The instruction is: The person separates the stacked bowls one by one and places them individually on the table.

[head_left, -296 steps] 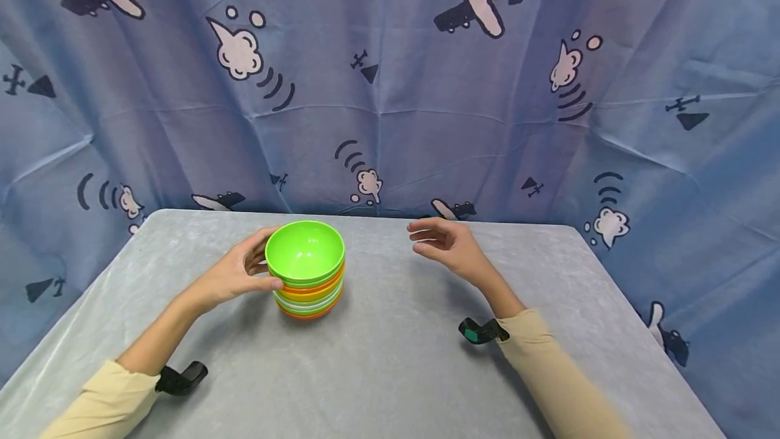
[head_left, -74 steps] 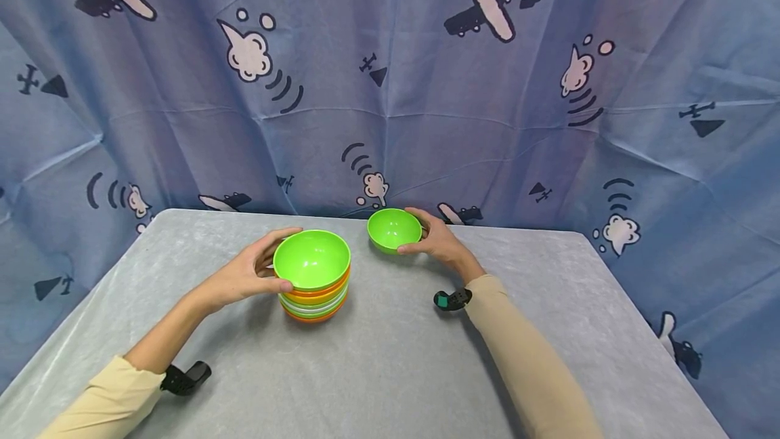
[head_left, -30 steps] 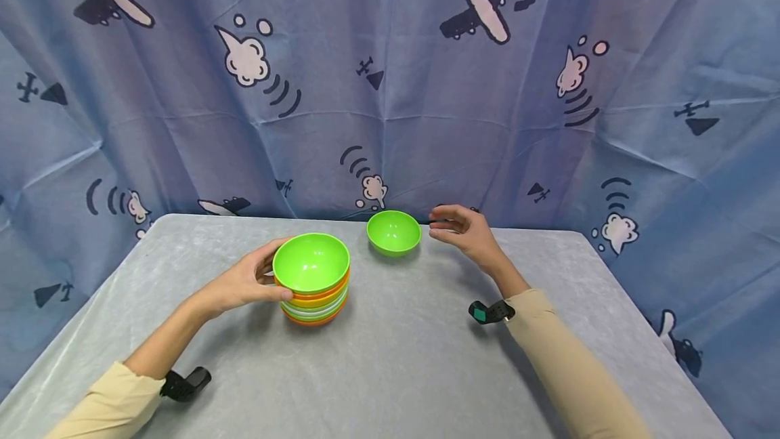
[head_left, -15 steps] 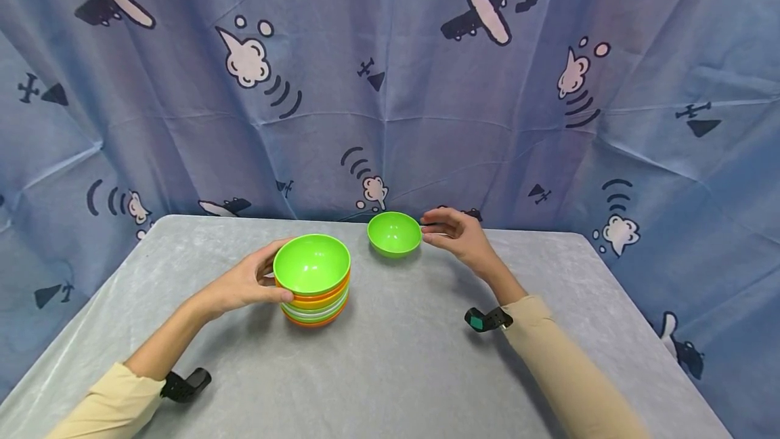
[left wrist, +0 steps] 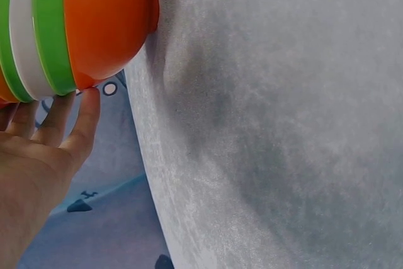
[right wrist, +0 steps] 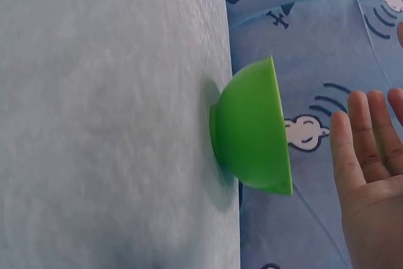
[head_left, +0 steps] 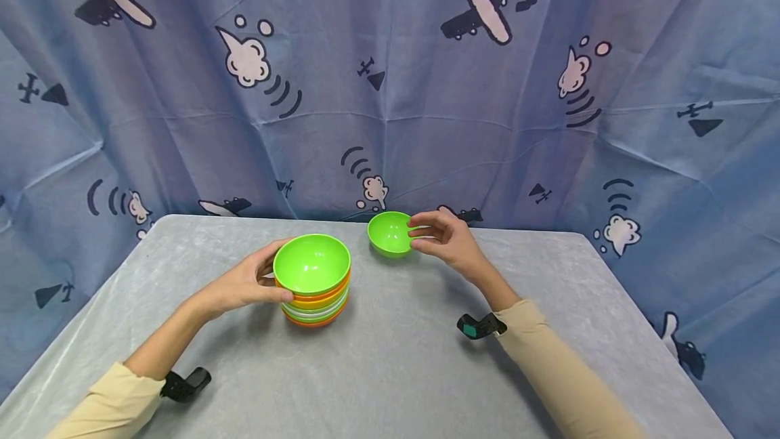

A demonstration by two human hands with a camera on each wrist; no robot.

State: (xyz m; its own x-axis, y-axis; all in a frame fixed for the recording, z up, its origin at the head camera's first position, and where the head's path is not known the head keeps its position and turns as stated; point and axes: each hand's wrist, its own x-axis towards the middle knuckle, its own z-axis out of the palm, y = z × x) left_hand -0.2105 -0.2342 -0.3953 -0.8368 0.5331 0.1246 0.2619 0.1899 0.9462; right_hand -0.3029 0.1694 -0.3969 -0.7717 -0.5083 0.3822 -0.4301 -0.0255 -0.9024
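Note:
On the left of the table stands a stack of nested bowls [head_left: 312, 266], bright green on top, with orange, yellow, green and white ones beneath. My left hand [head_left: 244, 280] grips its left side, thumb in front and fingers behind; in the left wrist view the fingertips touch the lower bowls [left wrist: 53, 42]. A single green bowl [head_left: 385, 234] sits upright near the table's far edge. My right hand [head_left: 449, 244] is in front of its right rim in the head view. The right wrist view shows that hand's straight fingers [right wrist: 362, 137] apart from the bowl, holding nothing.
A grey cloth covers the table [head_left: 378, 364]. Behind its far edge hangs a blue curtain [head_left: 390, 87] printed with planes and clouds. Each wrist carries a black strap device, such as the right one [head_left: 480, 326].
A green bowl now sits at the far edge, unlike the first frame. My right hand held it, let go and withdrew right, then came back left over its rim. The left hand keeps its grip.

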